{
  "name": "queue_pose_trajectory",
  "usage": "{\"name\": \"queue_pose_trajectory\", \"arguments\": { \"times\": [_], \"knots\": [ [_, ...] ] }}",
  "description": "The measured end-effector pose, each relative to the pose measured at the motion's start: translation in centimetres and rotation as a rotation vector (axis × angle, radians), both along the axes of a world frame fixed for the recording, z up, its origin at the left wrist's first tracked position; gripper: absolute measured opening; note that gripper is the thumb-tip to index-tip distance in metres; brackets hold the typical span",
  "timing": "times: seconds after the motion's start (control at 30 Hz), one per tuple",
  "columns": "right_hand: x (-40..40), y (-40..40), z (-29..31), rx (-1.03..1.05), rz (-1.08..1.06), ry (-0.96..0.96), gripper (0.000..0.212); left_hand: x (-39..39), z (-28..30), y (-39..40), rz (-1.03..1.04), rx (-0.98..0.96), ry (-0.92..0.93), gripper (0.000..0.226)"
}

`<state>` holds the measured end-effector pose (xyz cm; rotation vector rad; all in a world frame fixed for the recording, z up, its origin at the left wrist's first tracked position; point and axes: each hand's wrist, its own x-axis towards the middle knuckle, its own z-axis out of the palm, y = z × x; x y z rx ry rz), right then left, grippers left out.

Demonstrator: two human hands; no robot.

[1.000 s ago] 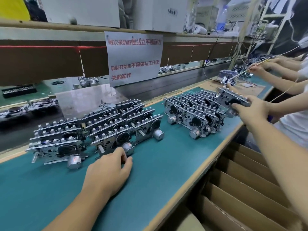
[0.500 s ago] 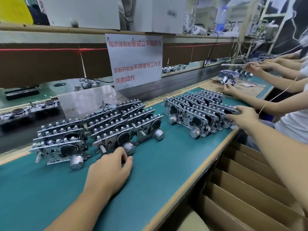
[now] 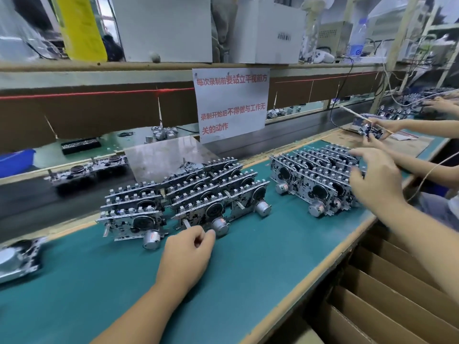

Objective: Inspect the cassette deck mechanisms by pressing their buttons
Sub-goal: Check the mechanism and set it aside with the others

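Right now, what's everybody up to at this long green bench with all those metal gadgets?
A person is checking silver metal cassette deck mechanisms laid out in two clusters on the green-topped workbench. Their left hand rests on the bench against the front unit of the left cluster, fingers curled. Their right hand hovers open over the right cluster, holding nothing. Further along, other workers' hands handle a small part with a thin stick.

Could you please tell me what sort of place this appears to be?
Most likely an electronics assembly line. Rows of metal cassette deck mechanisms stand on a long teal-topped workbench, other workers' hands handle parts further along it, and a printed white paper notice with red text hangs above.
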<state>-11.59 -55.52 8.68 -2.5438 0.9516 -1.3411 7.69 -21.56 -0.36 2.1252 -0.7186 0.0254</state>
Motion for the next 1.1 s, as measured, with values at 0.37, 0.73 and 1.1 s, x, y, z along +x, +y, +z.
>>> {"name": "queue_pose_trajectory", "arguments": {
  "times": [0.37,0.73,1.1],
  "knots": [
    [12.2,21.2,-1.2,-0.22,0.682,0.591,0.056,4.7,0.5,16.6,0.33,-0.423,0.033,0.05],
    [12.0,28.0,-4.3,-0.03,0.653,0.737,0.09,4.8,0.2,15.6,0.073,-0.394,0.264,0.017],
    [14.4,34.9,-6.4,0.071,0.975,0.493,0.107,5.2,0.6,16.0,-0.003,-0.634,0.394,0.008]
  ]
}}
